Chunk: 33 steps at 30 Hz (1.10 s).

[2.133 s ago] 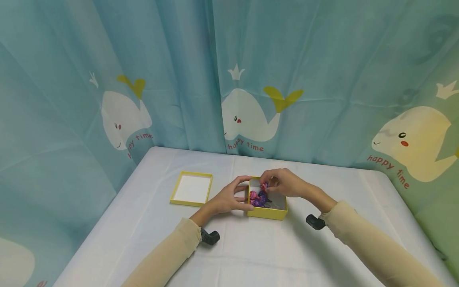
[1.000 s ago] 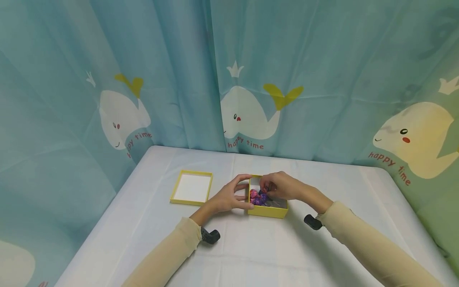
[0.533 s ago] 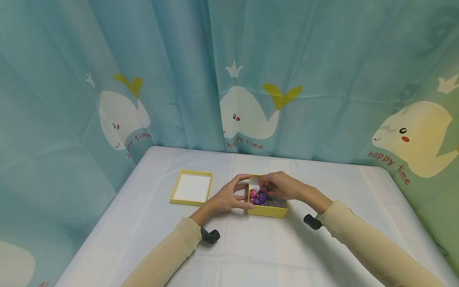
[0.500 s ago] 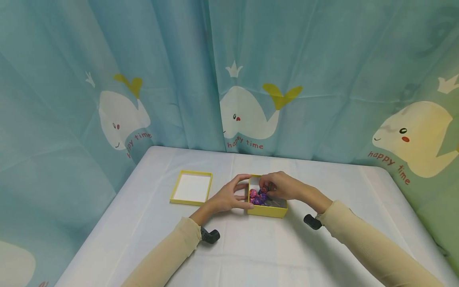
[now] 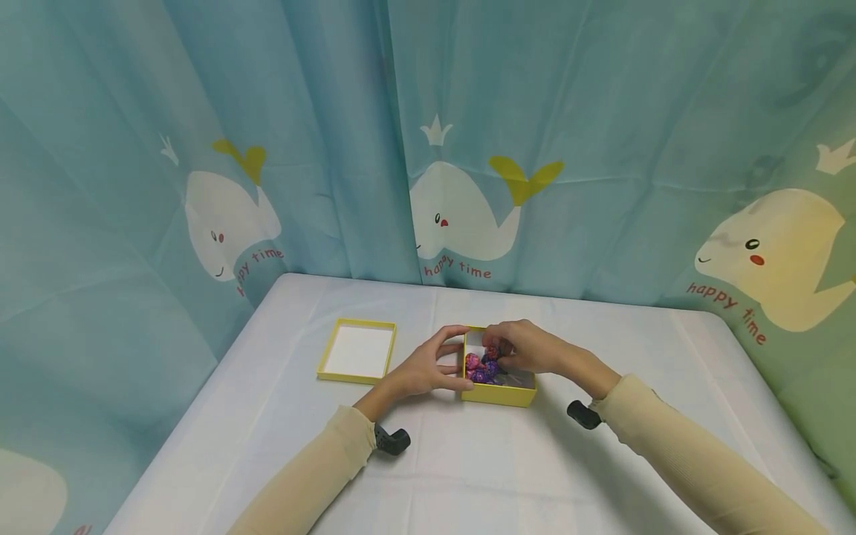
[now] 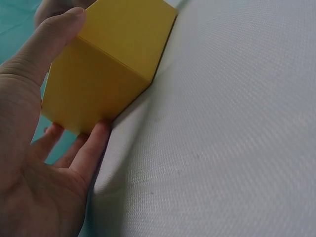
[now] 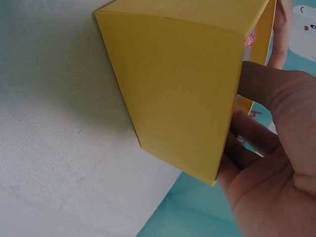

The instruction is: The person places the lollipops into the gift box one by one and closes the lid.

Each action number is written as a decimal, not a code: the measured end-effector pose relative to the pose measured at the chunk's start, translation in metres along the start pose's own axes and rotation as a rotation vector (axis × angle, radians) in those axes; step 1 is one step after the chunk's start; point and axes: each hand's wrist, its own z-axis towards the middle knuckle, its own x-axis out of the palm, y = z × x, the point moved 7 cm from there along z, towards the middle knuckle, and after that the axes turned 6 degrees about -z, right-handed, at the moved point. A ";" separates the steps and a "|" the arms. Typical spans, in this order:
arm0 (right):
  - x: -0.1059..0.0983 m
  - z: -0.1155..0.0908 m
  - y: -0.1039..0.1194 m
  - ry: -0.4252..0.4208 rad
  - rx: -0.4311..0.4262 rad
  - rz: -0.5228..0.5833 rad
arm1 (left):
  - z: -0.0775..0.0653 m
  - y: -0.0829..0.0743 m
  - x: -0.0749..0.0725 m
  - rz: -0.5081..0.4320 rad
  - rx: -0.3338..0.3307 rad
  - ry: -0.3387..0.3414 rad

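Note:
A yellow box with a pale inside stands on the table, its top uncovered. Several round lollipops in pink and purple wrappers are gathered at its left end. My left hand holds the left end of the box, thumb at the near corner and index finger at the far one. Over the right side reaches my right hand, its fingers down inside the box around a red and dark wrapped lollipop. In the right wrist view the box wall hides the fingertips.
A shallow yellow-rimmed lid lies on the white-covered table, left of the box with its white inside up. Behind the table hangs a blue curtain with whale prints. A black device sits at each wrist.
The right hand has lowered the red lollipop from above into the box and now stays there, nearly still. The left hand keeps its place on the box.

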 end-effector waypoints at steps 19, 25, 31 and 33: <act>-0.006 -0.002 0.003 -0.057 -0.005 -0.011 | -0.001 -0.003 0.001 -0.002 -0.003 -0.001; -0.007 -0.003 0.004 -0.075 -0.034 -0.006 | -0.002 -0.003 0.001 0.014 0.001 -0.001; -0.008 -0.004 0.005 -0.081 -0.032 -0.009 | -0.002 -0.003 0.001 0.017 -0.002 -0.003; -0.008 -0.004 0.006 -0.081 -0.037 -0.016 | -0.001 -0.002 0.001 0.016 -0.001 -0.001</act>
